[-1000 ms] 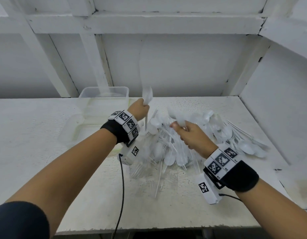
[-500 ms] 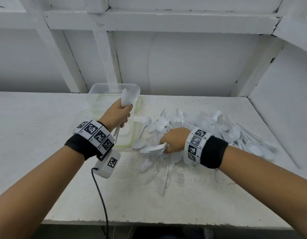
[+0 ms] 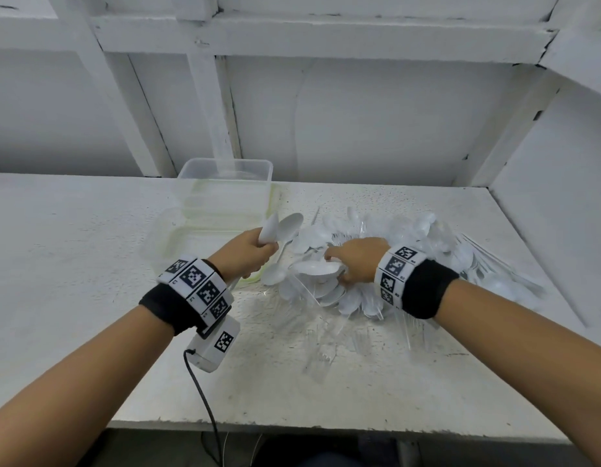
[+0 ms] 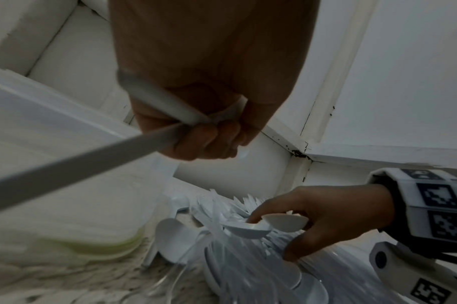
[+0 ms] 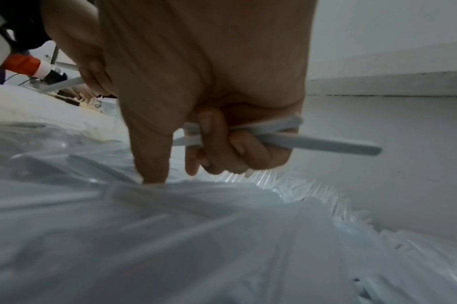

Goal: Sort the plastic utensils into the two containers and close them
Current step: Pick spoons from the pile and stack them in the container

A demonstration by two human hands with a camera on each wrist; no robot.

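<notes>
A heap of white plastic spoons and clear forks (image 3: 403,251) lies on the white table (image 3: 73,264). My left hand (image 3: 248,251) grips a bundle of white spoons (image 3: 282,227) by the handles (image 4: 154,98), bowls up, beside the clear containers (image 3: 225,183). My right hand (image 3: 353,261) sits on the heap, its curled fingers (image 5: 230,144) holding white spoon handles (image 5: 321,144); a spoon bowl (image 3: 316,267) sticks out to its left. The index finger (image 5: 152,160) points down onto the pile.
Two clear containers stand at the back, the nearer one (image 3: 177,244) with a green-tinted rim. White shelf walls (image 3: 545,197) close the back and right side. Clear forks (image 3: 322,348) lie scattered toward the table's front edge. A black cable (image 3: 204,399) hangs from my left wrist.
My left hand has come down and toward the heap with its spoons. My right hand has dropped onto the pile, turned palm down, still holding spoons.
</notes>
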